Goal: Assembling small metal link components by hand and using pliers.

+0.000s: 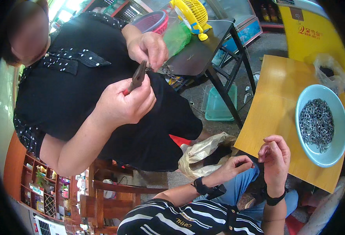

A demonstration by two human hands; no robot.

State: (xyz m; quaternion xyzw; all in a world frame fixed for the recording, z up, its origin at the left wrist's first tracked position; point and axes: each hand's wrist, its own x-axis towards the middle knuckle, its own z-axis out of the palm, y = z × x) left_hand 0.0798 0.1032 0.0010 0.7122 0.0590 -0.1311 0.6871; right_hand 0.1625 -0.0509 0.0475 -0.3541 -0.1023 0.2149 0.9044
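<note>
At the left of the frame, a co-worker (78,90) in black holds pliers (139,75) near a metal chain (167,70). In the lower middle, a pale bag (203,149) lies open. Just right of it is my left hand (235,168), with bent fingers; my right hand (276,154) curls close to it, with a small gap between. I cannot tell if they pinch something. At the right, metal rings (317,121) fill a blue basin (323,158) on the wooden table (270,102).

I've got a pile of small, loose silver-grey metal links (317,123), heaped together in a pale-blue round basin (340,129). Basin sits upright on the yellow-brown wooden tabletop (272,102), to my right. Can't tell if I'm holding a link.
</note>
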